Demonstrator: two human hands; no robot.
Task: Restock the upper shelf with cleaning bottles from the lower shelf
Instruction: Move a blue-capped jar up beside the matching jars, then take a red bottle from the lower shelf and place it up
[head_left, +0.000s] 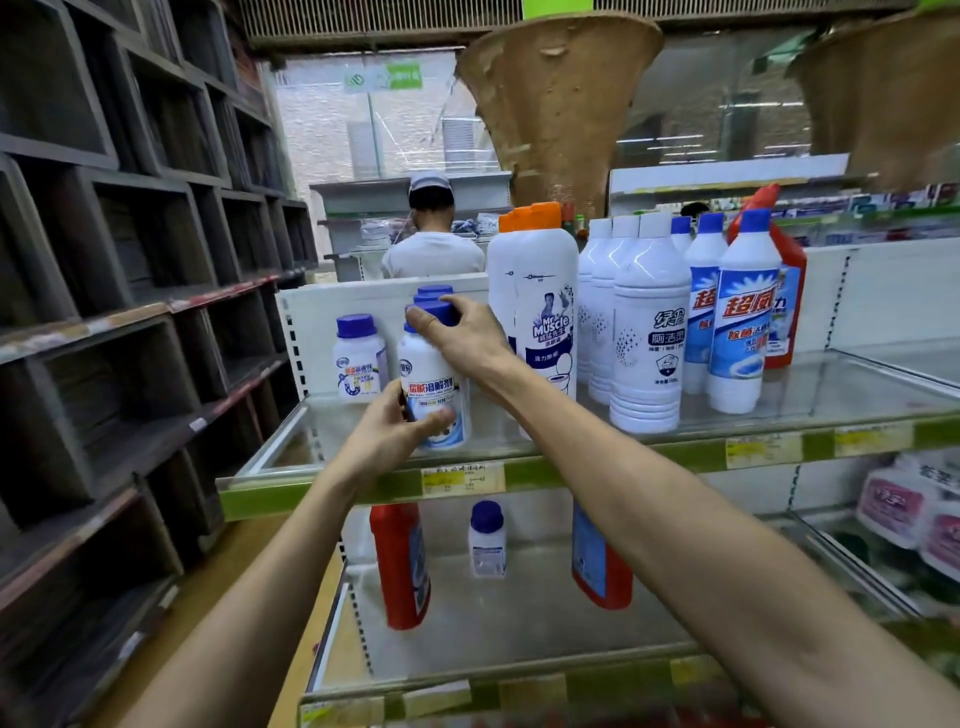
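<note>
**Getting the blue-cap bottle seated on the top shelf**

So we've got both hands on one white bottle with a blue cap (434, 384), right at the front of the upper shelf (571, 470), toward its left end. Our left hand (387, 434) is wrapped around the lower body, thumb across the label, and our right hand (462, 332) is curled over the cap from above, fingertips pinching it.

The bottle stands upright, long axis vertical, cap up, label facing us. Its base looks like it's on or barely above the shelf; we can't tell which.

Best bet, we think: keep it plumb, slide it straight back into line with the matching blue caps (434, 292) behind it, and let go of the cap last. Watch the Mr Muscle bottle (545, 317) just to the right, since our right wrist sits close to it.

Down on the lower shelf (519, 623), a small blue-cap bottle (487, 540) and two red bottles (400, 566) wait.
</note>
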